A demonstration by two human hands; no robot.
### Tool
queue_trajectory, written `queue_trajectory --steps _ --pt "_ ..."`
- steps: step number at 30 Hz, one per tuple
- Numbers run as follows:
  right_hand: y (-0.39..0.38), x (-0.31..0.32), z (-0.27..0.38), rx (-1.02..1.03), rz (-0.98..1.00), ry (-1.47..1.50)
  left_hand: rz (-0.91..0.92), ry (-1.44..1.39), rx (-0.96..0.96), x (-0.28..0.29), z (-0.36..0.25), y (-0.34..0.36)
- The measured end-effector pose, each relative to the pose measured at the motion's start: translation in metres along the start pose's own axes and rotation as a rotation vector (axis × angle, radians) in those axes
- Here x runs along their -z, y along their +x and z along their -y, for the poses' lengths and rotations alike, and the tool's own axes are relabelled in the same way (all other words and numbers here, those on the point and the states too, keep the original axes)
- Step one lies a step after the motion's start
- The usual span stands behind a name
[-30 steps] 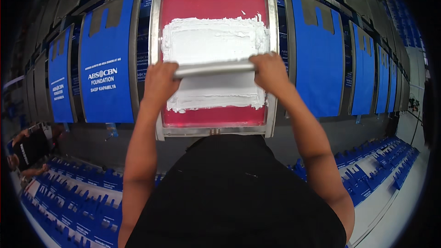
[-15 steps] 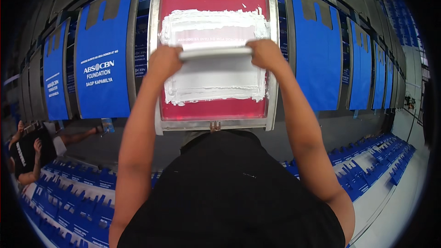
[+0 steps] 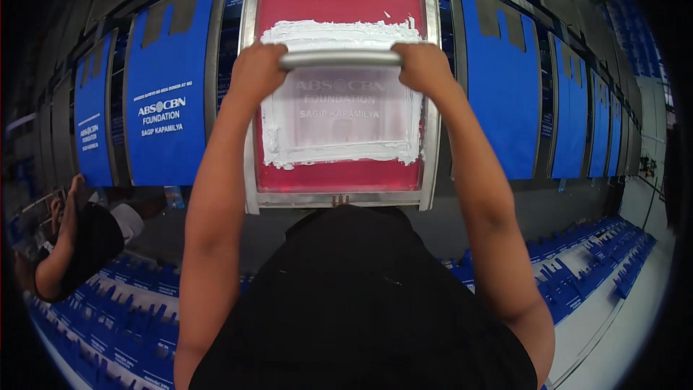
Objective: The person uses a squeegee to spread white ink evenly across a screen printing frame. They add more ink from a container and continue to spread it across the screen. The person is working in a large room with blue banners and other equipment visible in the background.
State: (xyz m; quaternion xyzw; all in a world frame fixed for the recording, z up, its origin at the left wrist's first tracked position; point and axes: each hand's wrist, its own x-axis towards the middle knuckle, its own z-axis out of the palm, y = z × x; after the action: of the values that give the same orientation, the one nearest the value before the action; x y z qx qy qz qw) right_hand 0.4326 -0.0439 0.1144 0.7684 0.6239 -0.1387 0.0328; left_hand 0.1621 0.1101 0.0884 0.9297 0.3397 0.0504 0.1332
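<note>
A metal-framed printing screen (image 3: 250, 101) with red mesh lies in front of me on a long table. My left hand (image 3: 254, 72) and my right hand (image 3: 422, 66) both grip a long grey squeegee (image 3: 339, 59) held across the screen's upper part. A ridge of thick white ink (image 3: 333, 32) sits just beyond the blade. Below the blade the ink is scraped thin and pale lettering shows through the mesh.
Blue bags (image 3: 166, 112) lie on flat boards left of the screen, and more blue bags (image 3: 502, 87) lie to the right. Stacks of blue bags (image 3: 137, 325) cover the floor at lower left and lower right. Another person (image 3: 72, 245) crouches at the left edge.
Both hands have pushed the squeegee away from me up the screen, scraping the white ink thin behind it and uncovering the lettering.
</note>
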Motion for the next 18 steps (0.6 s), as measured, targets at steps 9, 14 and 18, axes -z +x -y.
queue_trajectory --steps 9,14,18 --pt "0.064 -0.004 -0.031 0.006 0.07 0.008 0.22 -0.063 0.141 -0.001 0.002 0.045" --pt "0.038 -0.02 -0.017 -0.002 0.051 -0.036 0.102 -0.024 0.114 -0.025 0.004 0.02" --pt "0.009 -0.054 -0.016 0.093 -0.202 -0.054 -0.152 -0.001 -0.039 -0.047 -0.007 -0.009"
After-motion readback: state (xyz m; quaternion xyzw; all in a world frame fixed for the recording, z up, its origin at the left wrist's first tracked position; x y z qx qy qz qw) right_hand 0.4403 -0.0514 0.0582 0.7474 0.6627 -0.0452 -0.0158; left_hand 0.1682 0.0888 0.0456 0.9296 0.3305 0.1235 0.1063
